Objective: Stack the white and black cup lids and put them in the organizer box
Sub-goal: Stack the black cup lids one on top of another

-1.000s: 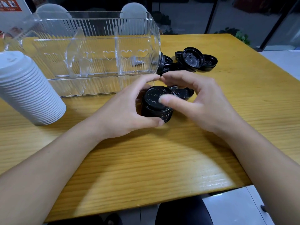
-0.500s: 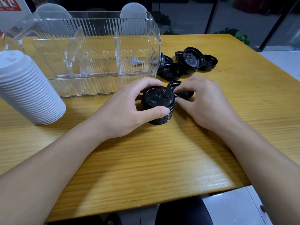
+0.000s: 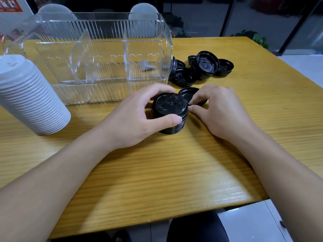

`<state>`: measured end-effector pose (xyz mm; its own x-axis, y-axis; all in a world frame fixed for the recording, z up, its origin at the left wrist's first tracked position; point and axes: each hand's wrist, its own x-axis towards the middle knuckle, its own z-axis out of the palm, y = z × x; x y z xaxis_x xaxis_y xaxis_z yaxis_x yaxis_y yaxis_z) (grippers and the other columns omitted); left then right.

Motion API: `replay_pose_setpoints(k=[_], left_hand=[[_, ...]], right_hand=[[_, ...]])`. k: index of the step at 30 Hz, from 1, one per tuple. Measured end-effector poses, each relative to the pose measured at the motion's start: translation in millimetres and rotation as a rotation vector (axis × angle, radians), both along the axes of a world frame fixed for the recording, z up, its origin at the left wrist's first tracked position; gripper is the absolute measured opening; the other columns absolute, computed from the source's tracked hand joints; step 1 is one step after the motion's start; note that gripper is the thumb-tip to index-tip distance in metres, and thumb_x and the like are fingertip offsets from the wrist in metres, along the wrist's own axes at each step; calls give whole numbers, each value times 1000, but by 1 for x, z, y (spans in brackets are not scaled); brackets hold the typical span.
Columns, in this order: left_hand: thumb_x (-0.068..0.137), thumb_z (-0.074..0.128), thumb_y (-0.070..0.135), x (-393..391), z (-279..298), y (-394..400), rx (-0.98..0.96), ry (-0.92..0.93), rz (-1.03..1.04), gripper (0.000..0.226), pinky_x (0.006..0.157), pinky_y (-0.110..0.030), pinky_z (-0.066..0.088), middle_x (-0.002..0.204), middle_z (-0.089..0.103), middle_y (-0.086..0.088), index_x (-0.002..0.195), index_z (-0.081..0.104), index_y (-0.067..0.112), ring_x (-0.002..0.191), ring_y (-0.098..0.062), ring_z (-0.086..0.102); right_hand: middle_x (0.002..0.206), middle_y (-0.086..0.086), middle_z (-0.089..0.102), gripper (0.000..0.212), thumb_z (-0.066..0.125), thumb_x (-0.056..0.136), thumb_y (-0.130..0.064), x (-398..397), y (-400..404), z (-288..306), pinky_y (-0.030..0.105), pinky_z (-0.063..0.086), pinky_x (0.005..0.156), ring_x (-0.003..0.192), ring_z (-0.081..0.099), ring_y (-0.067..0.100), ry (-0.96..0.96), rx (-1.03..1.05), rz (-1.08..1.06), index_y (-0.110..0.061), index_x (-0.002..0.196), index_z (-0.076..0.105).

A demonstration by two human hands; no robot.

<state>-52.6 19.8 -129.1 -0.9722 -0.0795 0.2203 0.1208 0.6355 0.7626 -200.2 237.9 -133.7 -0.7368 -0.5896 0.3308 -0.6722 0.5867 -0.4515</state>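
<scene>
A short stack of black lids [image 3: 169, 110] stands on the wooden table [image 3: 157, 172] in front of me. My left hand [image 3: 138, 117] grips it, thumb on the near side and fingers curled over the far rim. Just behind the stack lies a single upturned black lid [image 3: 187, 95]; my right hand [image 3: 218, 109] pinches its near rim with curled fingers. Several loose black lids [image 3: 204, 67] lie in a heap further back right. A tall stack of white lids [image 3: 29, 96] stands at the left. The clear ribbed organizer box [image 3: 97, 56] sits behind, with nothing in it.
The organizer box has clear dividers inside. The table's near edge runs just above my lap, and its right edge drops to a tiled floor [image 3: 262, 220]. Two chair backs [image 3: 143, 10] show behind the box.
My right hand came down off the top of the stack to the single lid behind it and now pinches its rim. My left hand kept its grip on the stack.
</scene>
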Motion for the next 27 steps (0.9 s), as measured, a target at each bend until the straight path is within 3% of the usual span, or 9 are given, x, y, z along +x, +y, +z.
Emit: replay_pose_setpoints(k=[4,6,9,13,17,22,27], left_hand=[[98,90,47,0,1,1,-6,-5,0,57,121,-40,53,141,73,22,148,66,37,137,-3,67],[96,90,49,0,2,1,-5,-1,-4,57,119,-39,54,139,73,22,147,66,37,136,-3,68],[89,91,64,0,1,2,-6,0,-8,68,119,-36,54,141,72,25,147,65,40,137,1,66],[91,75,76,-1,-2,0,52,5,22,86,125,-37,49,155,64,22,165,48,44,148,5,57],[104,71,62,-1,-1,0,157,92,21,87,126,-44,51,168,54,16,178,32,38,152,-4,59],[108,77,38,0,1,3,189,172,-25,91,126,-52,50,175,48,9,181,25,30,154,-16,59],[101,85,17,-3,1,3,194,273,-63,94,120,-62,53,169,56,-1,178,31,17,148,-32,64]], right_hand=[[94,-11,74,13,89,94,-29,-2,1,-2,44,50,96,100,64,21,31,-51,22,-25,85,80],[94,-14,76,11,90,94,-29,-2,2,0,36,49,92,98,64,17,10,-156,30,-25,87,82],[89,-12,78,11,89,95,-32,-2,2,6,18,47,74,80,66,5,-93,-371,40,-24,91,83],[83,-4,78,20,84,102,-27,0,4,15,23,52,75,76,69,8,-265,-611,138,-10,92,80],[92,13,74,25,76,107,-21,1,5,19,38,54,81,88,73,23,-457,-769,273,3,101,74],[88,10,73,17,73,104,-21,6,3,22,33,51,77,85,72,22,-671,-826,461,-7,94,72],[87,20,76,25,75,104,-20,9,1,20,40,50,78,86,68,35,-619,-731,554,0,90,71]])
